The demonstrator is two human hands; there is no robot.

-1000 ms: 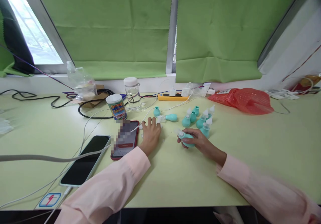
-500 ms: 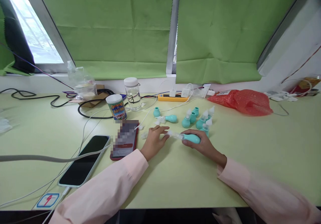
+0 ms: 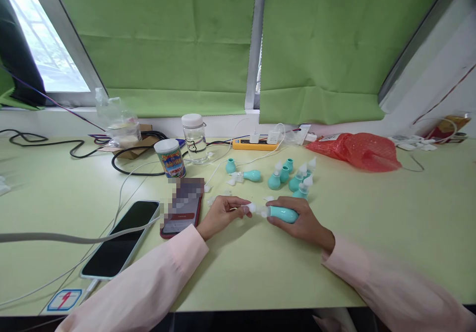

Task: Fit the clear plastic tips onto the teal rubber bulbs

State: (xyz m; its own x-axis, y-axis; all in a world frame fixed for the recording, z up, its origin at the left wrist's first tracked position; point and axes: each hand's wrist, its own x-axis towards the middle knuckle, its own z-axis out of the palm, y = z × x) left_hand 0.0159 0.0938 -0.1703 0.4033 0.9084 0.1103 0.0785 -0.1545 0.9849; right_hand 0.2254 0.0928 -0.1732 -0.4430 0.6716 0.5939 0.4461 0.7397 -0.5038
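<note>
Having come nearer, my left hand (image 3: 222, 216) pinches a white tip (image 3: 252, 207), best kept in line with the teal bulb (image 3: 283, 214) my right hand (image 3: 304, 219) clasps.

Long, pale pink sleeves (image 3: 145, 282) end in wide cuffs (image 3: 189, 251).

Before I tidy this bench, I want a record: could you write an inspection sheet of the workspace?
Surface: pale green table, marked label at front left.
Work items: teal bulb with clear fitting, other teal bulbs beyond.
Clutter: black-screened phone, red-cased phone, printed tub, clear bottle, red bag.
Hands: left hand pinches a white tip at the clear fitting; right hand grips the teal bulb.
Cables: grey cable crosses over the black-screened phone; black cable coils at back left.
Surroundings: green blinds, window at left.
</note>
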